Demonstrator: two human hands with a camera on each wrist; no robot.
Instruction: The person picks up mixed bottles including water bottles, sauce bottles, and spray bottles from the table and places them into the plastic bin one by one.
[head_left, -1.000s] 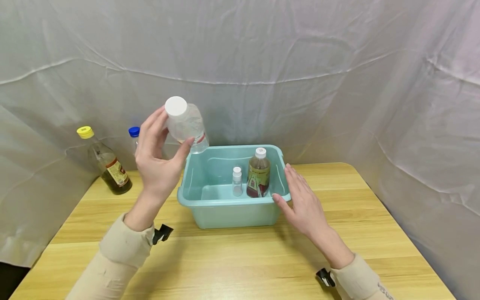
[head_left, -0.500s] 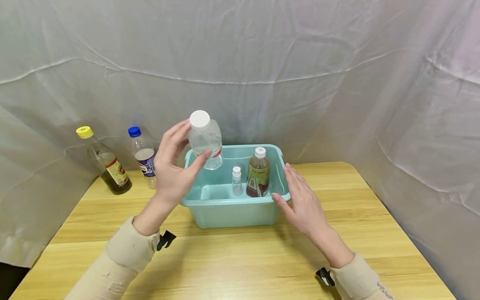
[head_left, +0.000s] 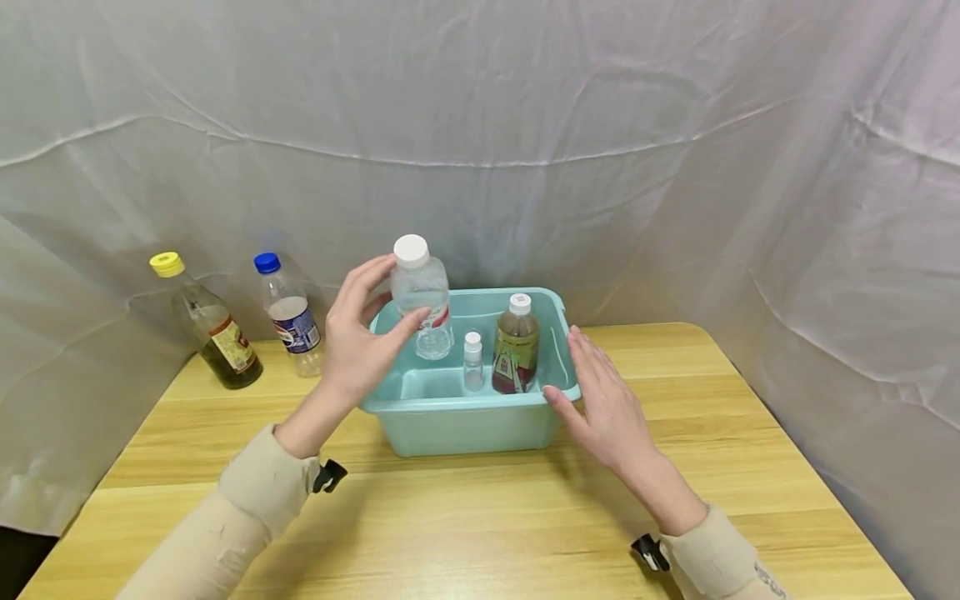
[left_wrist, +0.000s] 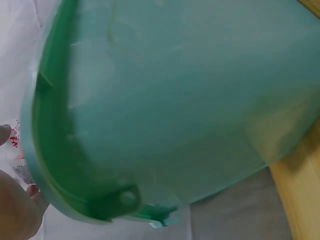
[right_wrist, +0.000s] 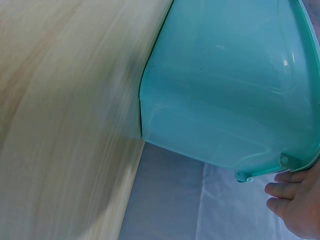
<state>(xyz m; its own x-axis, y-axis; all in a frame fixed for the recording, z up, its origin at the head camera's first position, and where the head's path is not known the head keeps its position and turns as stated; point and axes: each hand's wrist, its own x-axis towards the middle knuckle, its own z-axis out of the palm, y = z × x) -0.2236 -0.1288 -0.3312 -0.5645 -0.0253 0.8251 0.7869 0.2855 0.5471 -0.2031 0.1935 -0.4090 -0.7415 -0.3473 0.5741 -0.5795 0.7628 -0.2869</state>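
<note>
My left hand point(head_left: 362, 337) grips a clear plastic bottle point(head_left: 422, 292) with a white cap and a red-marked label, upright over the left part of a teal plastic tub point(head_left: 465, 429). The bottle's lower end is below the tub's back rim in the head view. Inside the tub stand a small clear bottle point(head_left: 472, 367) with a white cap and a bottle of dark liquid point(head_left: 516, 350) with a green label. My right hand point(head_left: 607, 408), fingers straight, rests at the tub's right rim. In the left wrist view the tub's wall point(left_wrist: 175, 100) hides most of the gripped bottle.
On the table's left stand a yellow-capped glass bottle point(head_left: 221, 333) with dark liquid and a blue-capped Pepsi bottle point(head_left: 292, 325). Behind the wooden table point(head_left: 465, 525) hangs a grey cloth point(head_left: 480, 125), which also closes off both sides.
My left hand has carried the white-capped bottle rightward and down, from beyond the tub's left rim to over its inside. The Pepsi bottle has come into full view. My right hand stays put.
</note>
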